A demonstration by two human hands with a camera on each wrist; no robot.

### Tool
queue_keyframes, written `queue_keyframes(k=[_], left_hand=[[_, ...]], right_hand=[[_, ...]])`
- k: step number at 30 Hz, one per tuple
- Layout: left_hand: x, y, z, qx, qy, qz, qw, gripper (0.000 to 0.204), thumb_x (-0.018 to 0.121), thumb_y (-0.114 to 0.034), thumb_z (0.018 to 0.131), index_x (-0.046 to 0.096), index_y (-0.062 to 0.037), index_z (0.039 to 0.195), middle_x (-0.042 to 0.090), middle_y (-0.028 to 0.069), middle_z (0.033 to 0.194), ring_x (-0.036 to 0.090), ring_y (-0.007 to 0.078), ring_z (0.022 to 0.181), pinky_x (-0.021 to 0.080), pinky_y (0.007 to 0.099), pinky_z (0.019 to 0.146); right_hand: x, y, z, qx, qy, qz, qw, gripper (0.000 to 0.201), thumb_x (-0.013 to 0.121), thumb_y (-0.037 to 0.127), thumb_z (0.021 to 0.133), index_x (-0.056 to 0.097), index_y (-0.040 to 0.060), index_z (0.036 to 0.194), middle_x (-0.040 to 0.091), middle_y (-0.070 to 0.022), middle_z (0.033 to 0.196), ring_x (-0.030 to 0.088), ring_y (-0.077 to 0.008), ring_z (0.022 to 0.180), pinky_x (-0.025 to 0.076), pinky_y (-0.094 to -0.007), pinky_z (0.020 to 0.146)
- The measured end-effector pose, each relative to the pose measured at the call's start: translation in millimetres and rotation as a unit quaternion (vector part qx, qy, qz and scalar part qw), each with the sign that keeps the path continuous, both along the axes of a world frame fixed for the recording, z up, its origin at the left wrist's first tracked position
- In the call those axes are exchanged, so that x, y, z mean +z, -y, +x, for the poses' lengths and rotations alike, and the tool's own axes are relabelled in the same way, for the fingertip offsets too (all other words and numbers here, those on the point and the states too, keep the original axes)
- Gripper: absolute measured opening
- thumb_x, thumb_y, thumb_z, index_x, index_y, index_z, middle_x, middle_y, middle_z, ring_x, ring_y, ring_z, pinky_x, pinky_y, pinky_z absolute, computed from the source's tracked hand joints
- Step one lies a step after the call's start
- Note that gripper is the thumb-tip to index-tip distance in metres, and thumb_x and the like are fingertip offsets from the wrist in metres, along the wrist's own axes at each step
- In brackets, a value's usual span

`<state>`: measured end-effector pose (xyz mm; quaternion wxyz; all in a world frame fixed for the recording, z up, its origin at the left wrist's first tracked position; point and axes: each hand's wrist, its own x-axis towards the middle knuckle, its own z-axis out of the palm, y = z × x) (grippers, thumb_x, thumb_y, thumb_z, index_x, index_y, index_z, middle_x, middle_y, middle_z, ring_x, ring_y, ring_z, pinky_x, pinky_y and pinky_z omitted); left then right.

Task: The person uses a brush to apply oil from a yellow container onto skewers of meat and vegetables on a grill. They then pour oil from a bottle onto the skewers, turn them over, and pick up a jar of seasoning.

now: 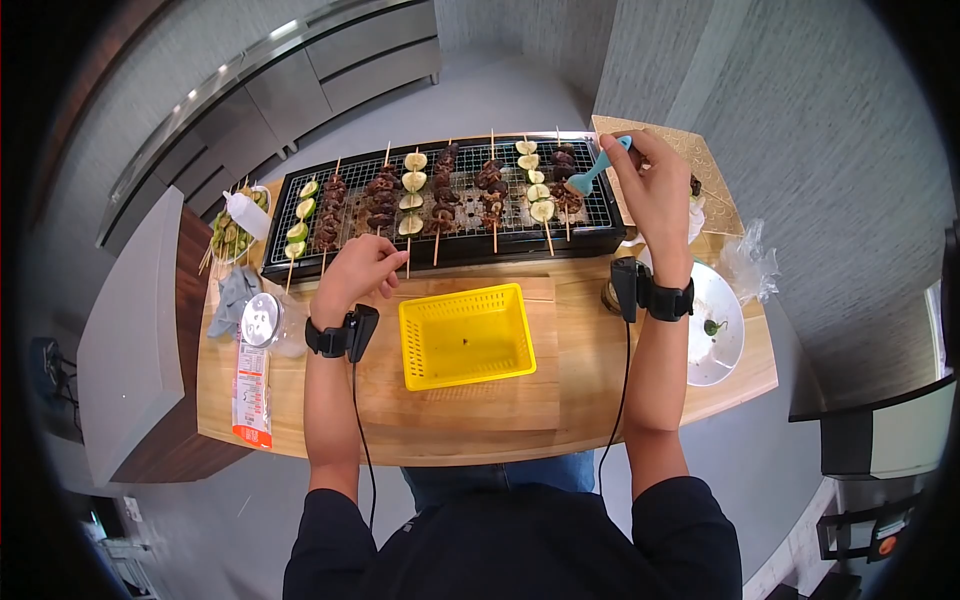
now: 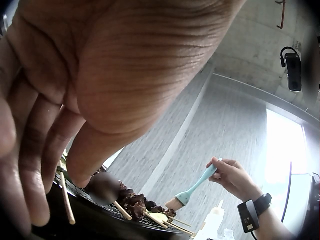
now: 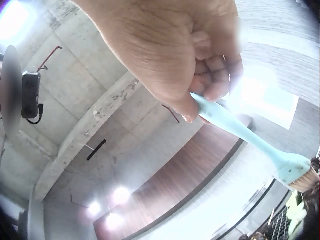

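Skewers of dark meat [image 1: 491, 180] and of pale green-edged slices [image 1: 413, 182] lie across the wire rack of a black grill [image 1: 450, 258]. The right hand [image 1: 655, 190] pinches the handle of a light blue brush [image 1: 600, 168], whose bristles touch the meat on the rightmost skewer. In the right wrist view the brush [image 3: 240, 132] slants down from the thumb and fingers. At the grill's front edge, the left hand [image 1: 362, 272] is beside the lower ends of skewers, its fingers loosely bent; in the left wrist view the hand [image 2: 100, 75] holds nothing visible.
A yellow basket [image 1: 466, 375] stands on a wooden board [image 1: 385, 400] in front of the grill. To the left are a white squeeze bottle [image 1: 246, 213], a lidded jar [image 1: 264, 322] and a grey cloth [image 1: 236, 292]. A white plate [image 1: 712, 355] and plastic bag [image 1: 752, 262] are at the right.
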<state>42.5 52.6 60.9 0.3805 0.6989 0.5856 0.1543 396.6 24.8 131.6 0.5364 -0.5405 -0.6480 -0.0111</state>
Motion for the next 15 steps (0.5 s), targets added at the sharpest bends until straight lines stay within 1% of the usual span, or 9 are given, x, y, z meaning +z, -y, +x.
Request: queue_keyframes(k=[9, 15], left_hand=[[0.8, 0.0, -0.9, -0.006, 0.001, 0.000, 1.000, 0.035, 0.061, -0.029, 0.093, 0.067, 0.0059, 0.092, 0.067, 0.0095, 0.065, 0.066, 0.0153, 0.051, 0.048, 0.0261, 0.046], [3.3, 1.0, 1.6, -0.008, -0.004, -0.002, 1.000, 0.034, 0.060, -0.028, 0.093, 0.067, 0.0057, 0.090, 0.067, 0.0092, 0.065, 0.065, 0.0150, 0.051, 0.048, 0.0262, 0.046]], right_hand=[[5.1, 5.4, -3.4, 0.003, 0.004, -0.005, 1.000, 0.027, 0.067, 0.019, 0.090, 0.062, -0.0047, 0.080, 0.049, -0.0095, 0.063, 0.041, -0.0177, 0.053, 0.033, -0.0327, 0.051], [4.6, 5.9, -4.2, -0.002, -0.001, -0.006, 1.000, 0.027, 0.066, 0.021, 0.091, 0.064, -0.0046, 0.083, 0.052, -0.0101, 0.062, 0.044, -0.0170, 0.053, 0.035, -0.0316, 0.051]])
